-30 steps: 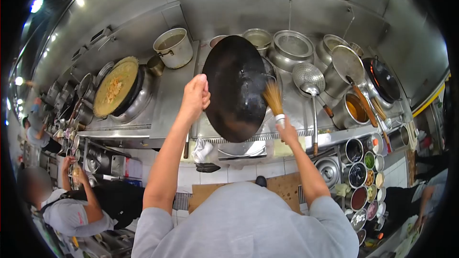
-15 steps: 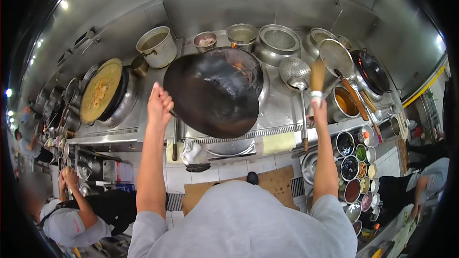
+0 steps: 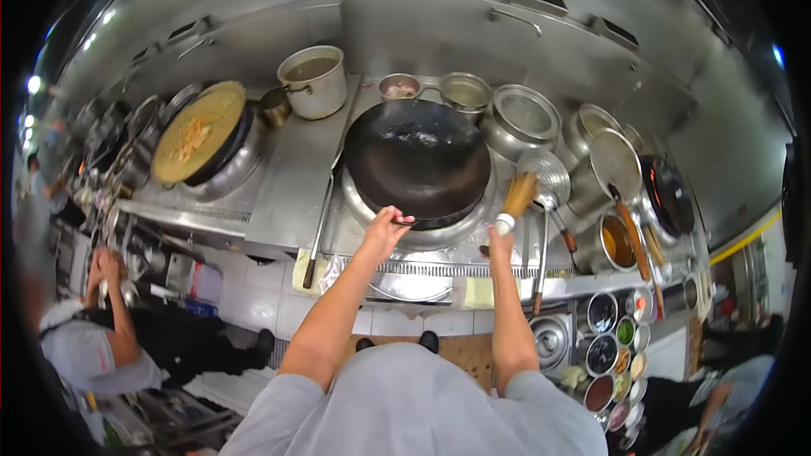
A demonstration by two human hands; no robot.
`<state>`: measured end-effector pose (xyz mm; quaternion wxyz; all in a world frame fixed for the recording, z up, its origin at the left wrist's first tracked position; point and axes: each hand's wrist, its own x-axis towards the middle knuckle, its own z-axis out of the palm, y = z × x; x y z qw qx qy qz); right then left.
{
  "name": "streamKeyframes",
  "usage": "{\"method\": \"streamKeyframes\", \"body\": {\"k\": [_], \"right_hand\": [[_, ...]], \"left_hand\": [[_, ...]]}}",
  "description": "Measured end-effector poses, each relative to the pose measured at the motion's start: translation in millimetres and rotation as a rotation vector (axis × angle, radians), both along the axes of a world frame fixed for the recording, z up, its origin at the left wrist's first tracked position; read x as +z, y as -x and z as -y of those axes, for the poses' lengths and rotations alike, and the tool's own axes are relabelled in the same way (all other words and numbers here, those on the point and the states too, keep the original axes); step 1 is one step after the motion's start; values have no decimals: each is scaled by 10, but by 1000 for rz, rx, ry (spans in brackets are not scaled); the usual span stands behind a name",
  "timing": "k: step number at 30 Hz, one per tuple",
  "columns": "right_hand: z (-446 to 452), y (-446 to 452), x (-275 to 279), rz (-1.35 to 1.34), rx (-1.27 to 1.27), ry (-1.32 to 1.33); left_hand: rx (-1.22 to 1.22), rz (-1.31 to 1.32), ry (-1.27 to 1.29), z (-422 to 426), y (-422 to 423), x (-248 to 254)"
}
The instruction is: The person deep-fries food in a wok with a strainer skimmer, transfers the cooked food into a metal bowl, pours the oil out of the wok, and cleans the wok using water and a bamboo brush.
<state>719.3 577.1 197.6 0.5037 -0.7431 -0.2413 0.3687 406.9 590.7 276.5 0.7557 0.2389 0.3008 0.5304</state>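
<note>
A dark wok sits level on the burner ring in front of me. At its near rim is my left hand, fingers closed around the small handle. My right hand is closed on a bamboo wok brush, its white-banded grip low and its bristles pointing up and right. The brush is just right of the wok, in front of a perforated skimmer. A ladle with a wooden handle end lies beside the skimmer. Left of the wok leans another long-handled utensil, its head hidden.
A tall pot and a bowl of pale pieces stand behind. Farther left is a pan of yellowish food. To the right are a pot of orange liquid and several ingredient tubs. Another person stands at left.
The wok has gone from tilted over the flame to level on the burner. My left hand has moved right with its handle. The brush has been lowered and brought left toward the wok.
</note>
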Motion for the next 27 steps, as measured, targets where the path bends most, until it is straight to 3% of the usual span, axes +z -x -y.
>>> {"method": "streamKeyframes", "body": {"k": [2,4,6,7,8,10,12,14,17,19,20,21,22,23,24,25,26,27], "right_hand": [[201,204,673,121,96,-74],[194,373,1212,233,157,-171],[58,460,1522,685,673,-125],[-31,542,1691,694,819,-31],[-32,668,2147,524,978,115],[-516,370,2294,327,1296,500],[-972,-94,2370,700,1062,630],[-1256,-494,2137,1700,545,165],[-1100,-288,2634,1805,455,-38],[-1139,-183,2416,1843,765,145],[-1150,32,2404,1750,1057,277],[-1138,316,2432,1630,1340,413],[-1134,547,2504,1246,1517,427],[-1528,414,1826,1319,1505,78],[-1729,765,1999,970,1422,485],[-1977,840,1637,965,1216,294],[-2253,976,938,1054,766,122],[-2368,1312,449,1028,454,19]], "left_hand": [[-56,-80,-43,21,-25,-159],[-154,-319,5,225,29,154],[-186,-345,-33,392,224,180],[-212,-377,-73,480,383,199],[-198,-358,-67,629,561,323],[-118,-406,-55,962,1001,557],[66,-518,-37,1350,1543,343],[277,-681,2,1919,2031,246],[646,-833,198,2949,2635,-132],[810,-979,312,3546,2772,-247],[833,-941,364,3824,2838,-439],[852,-902,414,3973,2876,-563],[871,-897,415,3916,2805,-573],[819,-894,386,3803,2632,-525],[760,-892,359,3674,2434,-464],[678,-976,216,3421,2226,-480],[593,-1059,72,3055,2001,-425],[484,-1097,0,2654,1641,22]]}}
